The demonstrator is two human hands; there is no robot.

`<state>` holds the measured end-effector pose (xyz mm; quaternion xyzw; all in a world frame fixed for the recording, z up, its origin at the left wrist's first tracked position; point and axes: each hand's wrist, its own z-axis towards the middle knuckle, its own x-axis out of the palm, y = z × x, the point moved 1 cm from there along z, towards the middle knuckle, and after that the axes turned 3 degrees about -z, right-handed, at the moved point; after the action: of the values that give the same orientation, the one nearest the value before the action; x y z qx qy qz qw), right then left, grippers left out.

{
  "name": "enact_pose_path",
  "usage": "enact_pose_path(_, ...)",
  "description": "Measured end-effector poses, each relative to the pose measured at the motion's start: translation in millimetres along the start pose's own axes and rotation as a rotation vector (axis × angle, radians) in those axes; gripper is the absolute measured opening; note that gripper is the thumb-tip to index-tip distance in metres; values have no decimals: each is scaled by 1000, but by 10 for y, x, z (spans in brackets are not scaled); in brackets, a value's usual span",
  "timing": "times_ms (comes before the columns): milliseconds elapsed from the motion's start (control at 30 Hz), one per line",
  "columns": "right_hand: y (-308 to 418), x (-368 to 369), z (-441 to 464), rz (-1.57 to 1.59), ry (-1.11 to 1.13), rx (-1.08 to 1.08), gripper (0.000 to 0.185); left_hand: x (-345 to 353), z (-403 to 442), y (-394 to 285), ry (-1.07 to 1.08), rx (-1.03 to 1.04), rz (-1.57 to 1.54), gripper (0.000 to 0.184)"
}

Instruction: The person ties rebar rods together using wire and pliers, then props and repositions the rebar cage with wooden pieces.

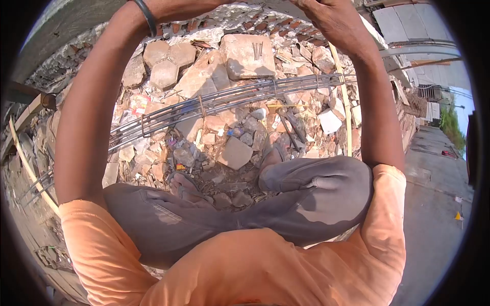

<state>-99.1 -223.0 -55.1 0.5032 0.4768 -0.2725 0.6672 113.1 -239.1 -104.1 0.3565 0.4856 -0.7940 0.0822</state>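
At the top edge, my left hand [189, 6] shows only in part, beyond a dark bracelet [145, 16] on the wrist. My right hand [326, 15] is also cut off by the top edge, with its fingers mostly out of view. Whether either hand holds anything is hidden. Below and between them lies a pale concrete block [240, 58] with several thin metal pieces [257, 50], like nails, on it. A bundle of steel rebar [229, 96] tied with stirrups crosses the rubble in front of my bent legs.
Broken bricks and stones [237, 153] cover the ground around my sandalled feet [186, 187]. A thin wooden strip [343, 97] stretches past the rebar on the right. More wood [30, 163] lies at the left. Grey pavement [431, 204] runs along the right side.
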Motion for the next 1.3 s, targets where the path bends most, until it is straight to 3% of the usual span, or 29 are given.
enact_pose_path(67,-76,-28,23,121,-5,-93,22,161,80,19,-119,239,-50,21)
enact_pose_path(133,80,-176,-51,206,70,60,22,230,103,-60,-163,258,67,20)
enact_pose_path(233,56,-222,-121,163,42,115,22,234,142,-109,-55,-85,-272,21)
enact_pose_path(367,-66,43,74,17,-59,-150,25,156,99,24,-142,-83,-177,20)
enact_pose_path(400,12,57,87,67,-23,-7,25,53,-21,94,-195,-102,-128,20)
enact_pose_path(467,214,10,115,165,68,-32,25,42,-95,201,-268,-66,-99,20)
enact_pose_path(533,293,23,192,265,163,-57,24,130,-190,319,-473,225,-143,20)
enact_pose_path(600,299,46,149,467,237,-111,22,141,-288,351,-517,209,-95,20)
enact_pose_path(633,295,65,143,525,273,9,21,135,-369,236,-457,53,-39,20)
enact_pose_path(700,241,47,184,634,330,246,20,80,-413,485,-316,62,132,30)
enact_pose_path(733,-28,45,219,706,424,81,21,117,-341,401,-251,21,76,32)
enact_pose_path(800,-171,-229,22,451,435,33,22,204,-203,105,-116,-42,-22,37)
enact_pose_path(833,-329,-351,-84,420,398,26,24,353,-84,-34,-171,250,92,46)
enact_pose_path(867,-604,-410,-185,492,266,131,21,492,38,-104,-298,380,290,54)
enact_pose_path(933,-1720,-308,-452,400,-47,32,29,711,270,-135,-180,231,170,56)
enact_pose_path(1000,-2596,-270,-857,527,-181,472,24,1021,602,-210,9,83,107,45)
enact_pose_path(1033,-2915,-117,-1110,558,-309,551,23,1293,751,-217,62,19,-26,39)
enact_pose_path(1133,-3711,894,-1775,641,-584,674,19,2198,1200,-174,327,41,-5,32)
enact_pose_path(1233,-3778,1690,-1982,532,-581,770,19,3248,1594,77,412,48,-106,26)
enact_pose_path(1300,-3801,1969,-1839,737,-789,713,24,3757,1716,189,360,46,-150,28)
